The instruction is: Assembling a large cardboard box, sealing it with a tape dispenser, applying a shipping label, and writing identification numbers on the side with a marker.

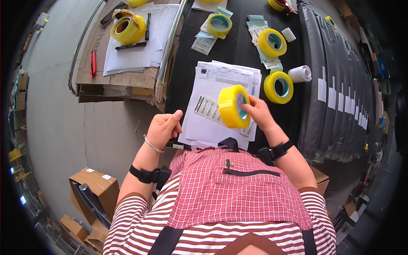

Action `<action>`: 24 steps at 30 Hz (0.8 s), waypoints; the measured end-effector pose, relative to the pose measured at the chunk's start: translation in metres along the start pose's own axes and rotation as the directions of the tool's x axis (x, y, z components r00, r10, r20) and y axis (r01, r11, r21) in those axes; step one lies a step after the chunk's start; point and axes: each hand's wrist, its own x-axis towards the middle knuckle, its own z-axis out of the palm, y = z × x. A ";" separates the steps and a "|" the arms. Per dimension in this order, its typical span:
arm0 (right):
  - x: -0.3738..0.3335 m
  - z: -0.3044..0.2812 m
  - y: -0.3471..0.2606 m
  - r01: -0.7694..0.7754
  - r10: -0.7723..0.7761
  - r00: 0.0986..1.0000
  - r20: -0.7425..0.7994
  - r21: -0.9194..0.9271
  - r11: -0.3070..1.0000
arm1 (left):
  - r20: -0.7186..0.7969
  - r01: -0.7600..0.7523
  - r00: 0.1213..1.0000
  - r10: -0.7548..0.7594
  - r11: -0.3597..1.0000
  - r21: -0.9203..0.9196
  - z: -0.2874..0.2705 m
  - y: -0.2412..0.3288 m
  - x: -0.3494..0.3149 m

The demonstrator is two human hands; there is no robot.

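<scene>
Head view has us at the holding step, right hand [260, 112] clamped on a yellow tape roll [228, 111] above labels [207, 107], left hand [163, 128] curled together; our next move likely calls for steadiness.

Beneath the tape roll [230, 108] in the right hand [260, 112], a label sheet [207, 107] lies on papers [202, 128]. Ahead-right of that hand, 2 more rolls [270, 92] lie on the table [238, 42], packages [316, 57] farther right. Ahead-left of the left hand [164, 127], cardboard [86, 68] bears sheets [123, 60] under 2 markers [131, 46].
</scene>
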 end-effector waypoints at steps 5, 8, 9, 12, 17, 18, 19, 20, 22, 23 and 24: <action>-0.008 -0.013 -0.008 0.026 -0.024 0.999 -0.024 0.069 0.997 | 0.089 -0.045 0.994 0.057 0.990 -0.132 -0.005 -0.004 0.012; -0.002 0.007 -0.021 0.135 -0.148 0.989 0.012 -0.494 0.859 | 0.239 -0.065 0.966 0.095 0.989 -0.129 -0.007 0.001 0.024; 0.003 0.016 -0.010 0.230 -0.245 0.968 0.055 -0.586 0.777 | 0.242 -0.067 0.965 0.096 0.990 -0.127 -0.006 0.005 0.026; 0.007 0.037 -0.009 0.198 -0.137 0.980 0.144 -0.747 0.634 | 0.256 -0.052 0.964 0.072 0.995 -0.083 -0.004 0.018 0.031; 0.020 0.024 -0.035 0.167 -0.002 0.975 0.223 -0.724 0.669 | 0.053 0.030 0.998 -0.028 0.999 -0.020 -0.037 0.001 0.028; 0.025 0.018 -0.041 0.108 0.028 0.982 0.185 -0.682 0.723 | -0.032 0.061 0.998 -0.061 0.998 0.013 -0.050 -0.011 0.027; 0.031 0.013 -0.044 0.046 0.061 0.987 0.147 -0.633 0.773 | -0.115 0.096 0.989 -0.090 0.994 0.045 -0.060 -0.018 0.027; 0.039 0.007 -0.044 0.081 0.021 0.989 0.149 -0.640 0.764 | -0.119 0.101 0.988 -0.096 0.994 0.042 -0.069 -0.025 0.026; 0.055 -0.001 -0.049 0.102 -0.041 0.993 0.113 -0.619 0.778 | -0.317 0.131 0.942 -0.109 0.990 0.047 -0.081 -0.038 0.026; 0.066 -0.006 -0.051 0.122 -0.072 0.992 0.106 -0.610 0.783 | -0.318 0.136 0.941 -0.115 0.990 0.042 -0.088 -0.045 0.026; 0.076 -0.009 -0.054 0.141 -0.116 0.990 0.081 -0.585 0.799 | -0.370 0.135 0.921 -0.119 0.991 0.017 -0.095 -0.052 0.027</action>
